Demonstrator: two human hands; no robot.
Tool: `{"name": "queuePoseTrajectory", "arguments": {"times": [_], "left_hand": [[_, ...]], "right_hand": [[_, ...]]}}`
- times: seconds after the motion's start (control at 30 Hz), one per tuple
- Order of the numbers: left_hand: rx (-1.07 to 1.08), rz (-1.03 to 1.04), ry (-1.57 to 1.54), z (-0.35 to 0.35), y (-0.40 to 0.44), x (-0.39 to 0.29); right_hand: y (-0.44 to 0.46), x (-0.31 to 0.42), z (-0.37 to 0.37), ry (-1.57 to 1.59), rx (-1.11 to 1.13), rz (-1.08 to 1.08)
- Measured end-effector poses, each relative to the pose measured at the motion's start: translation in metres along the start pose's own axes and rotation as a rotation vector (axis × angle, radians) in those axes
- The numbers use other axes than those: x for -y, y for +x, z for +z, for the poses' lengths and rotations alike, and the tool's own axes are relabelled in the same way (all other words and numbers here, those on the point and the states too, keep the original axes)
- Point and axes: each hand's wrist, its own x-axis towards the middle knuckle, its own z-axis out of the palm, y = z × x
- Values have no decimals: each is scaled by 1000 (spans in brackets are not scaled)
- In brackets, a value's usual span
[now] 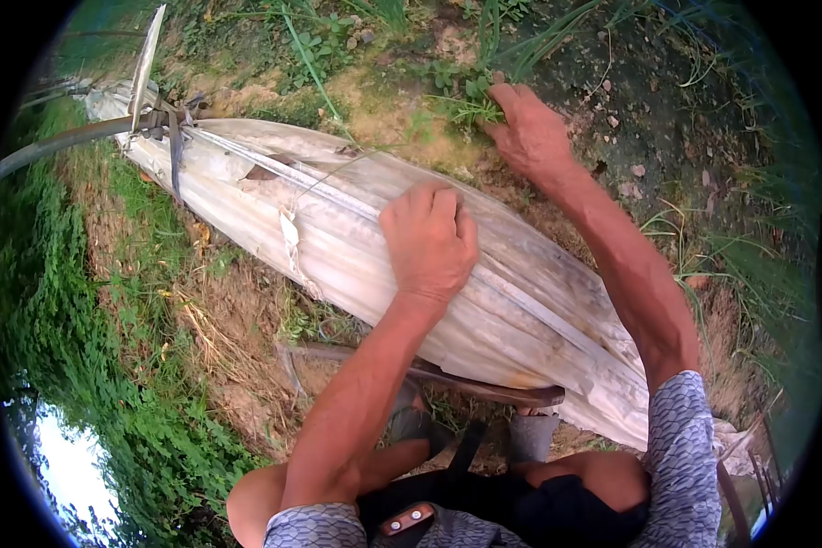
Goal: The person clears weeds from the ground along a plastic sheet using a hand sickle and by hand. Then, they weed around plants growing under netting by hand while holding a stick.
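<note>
A long, rolled or gathered sheet of whitish plastic (338, 233) lies diagonally across the ground before me, with a pale, narrow rod or strip (557, 324) running along it. My left hand (429, 239) rests on the sheet over this strip, fingers curled closed; whatever is under them is hidden. Beyond the sheet's far edge, my right hand (530, 128) reaches down to the soil, its fingers closed around small green weeds (473, 105). The weeds' leaves stick out to the left of the fingers.
A wooden-handled tool (484, 388) lies between the sheet and my feet. At upper left, a curved pole (59, 144) is tied at the sheet's end with a dark strap (175, 151). Dense green plants (155, 402) grow at left, and grass (557, 41) at the top.
</note>
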Motion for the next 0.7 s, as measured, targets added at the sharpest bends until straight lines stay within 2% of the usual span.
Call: {"name": "queuePoseTrajectory", "arguments": {"times": [0.1,0.2,0.27,0.3,0.37,0.4,0.47,0.5,0.57,0.7], "left_hand": [[-5,12,10,0,0,1],[-3,-2,0,0,0,1],[0,-4,-8,0,0,1],[2,-8,-8,-1,-1,1],[17,-17,-12,-2,0,0],[14,-18,-8,-2,0,0],[13,-2,34,-1,0,1],[11,1,35,-1,0,1],[20,0,46,-1,0,1],[15,-1,44,-3,0,0]], "right_hand": [[9,10,11,-43,-17,-40],[18,14,18,0,-3,11],[15,24,12,159,227,-24],[10,29,13,160,231,-24],[6,41,13,176,199,-155],[6,52,11,179,198,-159],[10,70,4,62,334,-81],[11,69,8,62,330,-81],[12,62,26,75,239,-235],[16,56,46,83,194,-323]]}}
